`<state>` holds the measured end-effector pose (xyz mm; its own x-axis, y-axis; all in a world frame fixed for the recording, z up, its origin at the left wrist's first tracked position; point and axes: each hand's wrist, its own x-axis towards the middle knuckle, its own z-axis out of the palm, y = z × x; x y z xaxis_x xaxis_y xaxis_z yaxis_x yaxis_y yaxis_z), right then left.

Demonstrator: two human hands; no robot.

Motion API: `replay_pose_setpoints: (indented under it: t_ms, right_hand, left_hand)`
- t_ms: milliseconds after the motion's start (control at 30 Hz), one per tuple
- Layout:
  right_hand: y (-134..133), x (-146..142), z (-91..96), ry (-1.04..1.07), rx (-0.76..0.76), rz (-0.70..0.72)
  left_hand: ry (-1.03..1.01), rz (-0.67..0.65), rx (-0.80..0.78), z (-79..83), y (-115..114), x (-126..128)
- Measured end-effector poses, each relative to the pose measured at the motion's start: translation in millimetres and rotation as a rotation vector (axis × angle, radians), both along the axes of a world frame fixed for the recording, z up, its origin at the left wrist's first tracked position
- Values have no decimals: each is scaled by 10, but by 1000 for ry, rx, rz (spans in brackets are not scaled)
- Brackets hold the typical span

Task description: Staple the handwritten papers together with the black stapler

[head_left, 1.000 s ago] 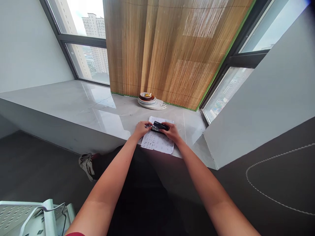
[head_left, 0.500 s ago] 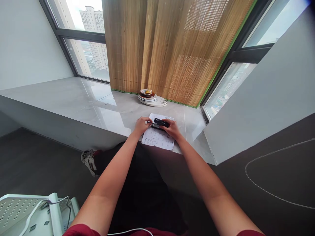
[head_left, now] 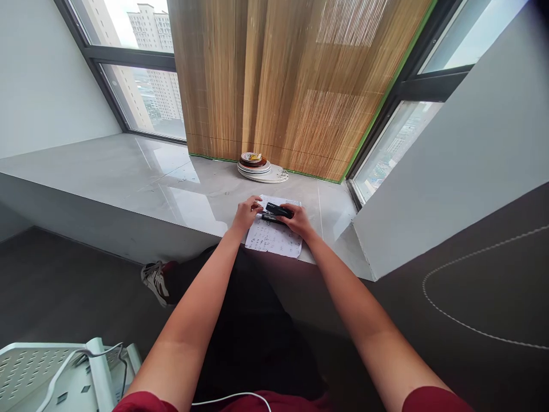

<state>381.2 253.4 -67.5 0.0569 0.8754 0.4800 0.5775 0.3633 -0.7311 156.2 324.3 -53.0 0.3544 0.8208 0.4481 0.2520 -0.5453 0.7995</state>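
A black stapler point(head_left: 279, 210) lies over a sheet of paper point(head_left: 274, 240) covered in handwriting. Its top arm is raised away from the base, leaving a gap at the left end. My right hand point(head_left: 299, 222) grips it from the right, fingers on the top arm and thumb low near the base. Just off the stapler's left end is my left hand point(head_left: 246, 213), thumb and fingers drawn together in a pinch. Whatever is between those fingertips is too small to make out.
A stack of plates point(head_left: 255, 167) stands on the tiled sill point(head_left: 206, 189) behind the paper. A bamboo blind point(head_left: 278, 86) hangs beyond it. A white perforated chair or rack point(head_left: 47, 372) with cables is at lower left, and a beaded cord point(head_left: 446, 315) hangs at right.
My left hand has drawn slightly up and left from the stapler's left end. My right hand still holds the stapler, whose top arm remains raised. The view has shifted a little.
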Motion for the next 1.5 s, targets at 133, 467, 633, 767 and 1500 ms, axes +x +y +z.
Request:
replay_pose_setpoints:
  t_ms: [133,467,633,767,1500]
  right_hand:
    - [-2,-6,1,14,1,6]
    - [-18,-13,26,2,18,-4]
    - [-11,-6,5,21,12,3]
    - [-24,-11,25,8,6,-7]
    - [-33,-24,53,7,5,-7]
  left_hand:
    - [66,-8,22,-5,26,25]
    - [429,73,134,-32,62,106]
    - [392,67,128,-92,108,87]
    - [286,33,94,-117,139,13]
    - [136,72,124,25,-10,-25]
